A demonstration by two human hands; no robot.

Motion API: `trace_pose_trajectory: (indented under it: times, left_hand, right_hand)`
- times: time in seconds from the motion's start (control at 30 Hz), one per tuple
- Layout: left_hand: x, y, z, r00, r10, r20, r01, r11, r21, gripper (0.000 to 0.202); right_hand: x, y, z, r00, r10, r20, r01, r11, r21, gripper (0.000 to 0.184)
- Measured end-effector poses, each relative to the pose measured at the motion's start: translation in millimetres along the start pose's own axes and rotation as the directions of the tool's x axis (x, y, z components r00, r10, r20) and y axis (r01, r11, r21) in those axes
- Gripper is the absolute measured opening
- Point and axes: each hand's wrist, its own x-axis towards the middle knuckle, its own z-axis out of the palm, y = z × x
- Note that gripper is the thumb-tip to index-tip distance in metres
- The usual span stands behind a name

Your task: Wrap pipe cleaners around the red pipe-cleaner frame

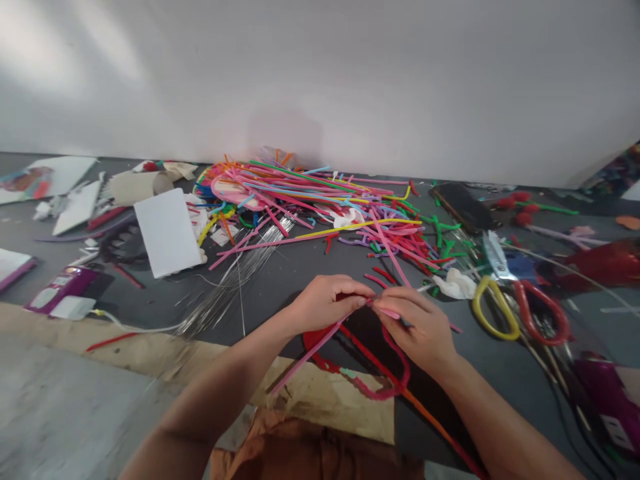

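My left hand is closed in a pinch on a pink pipe cleaner, whose free end slants down toward the table's front edge. Close beside it, my right hand pinches the same pink pipe cleaner, and the fingertips of both hands nearly meet. Just what lies between the fingertips is partly hidden. Under the hands are a red pipe cleaner, an orange one running toward the lower right, and a curved dark-pink one.
A heap of coloured pipe cleaners lies along the wall. Thin wires and a white card are to the left. Scissors with yellow and red handles and a dark phone lie right. A purple glue gun sits far left.
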Motion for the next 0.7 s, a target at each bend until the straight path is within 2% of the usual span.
trace_pose_trajectory:
  times: [0.17, 0.3, 0.43, 0.53, 0.63, 0.7]
  left_hand:
    - [0.3, 0.3, -0.6, 0.999, -0.052, -0.011, 0.052, 0.999, 0.013, 0.022]
    - [-0.1, 2.5, 1.9, 0.999, -0.048, -0.021, 0.049, 0.997, 0.058, 0.024]
    - [-0.5, 5.2, 4.0, 1.0, -0.017, 0.011, 0.016, 0.991, 0.132, 0.025]
    - [-0.4, 5.8, 3.1, 1.0, 0.007, 0.022, -0.01, 0.986, 0.166, 0.025]
    - [-0.2, 5.2, 0.6, 0.998, 0.037, 0.045, -0.044, 0.984, 0.172, 0.024]
    - [0.0, 4.8, -0.8, 0.997, 0.055, 0.062, -0.064, 0.986, 0.157, 0.022]
  right_hand:
    - [2.1, -0.6, -2.5, 0.994, -0.111, 0.018, 0.112, 0.994, -0.016, 0.022]
    - [3.2, 0.1, -2.8, 0.971, -0.232, 0.052, 0.233, 0.972, -0.019, 0.026]
    - [2.7, 1.1, -1.9, 0.966, -0.25, 0.061, 0.254, 0.966, -0.051, 0.027]
    - [1.9, 0.6, -0.6, 0.988, -0.153, 0.011, 0.153, 0.988, -0.031, 0.023]
    - [1.4, -1.7, 1.6, 0.998, 0.059, -0.02, -0.058, 0.996, 0.066, 0.016]
    - [1.7, -3.3, 3.6, 0.98, 0.201, -0.016, -0.197, 0.972, 0.128, 0.011]
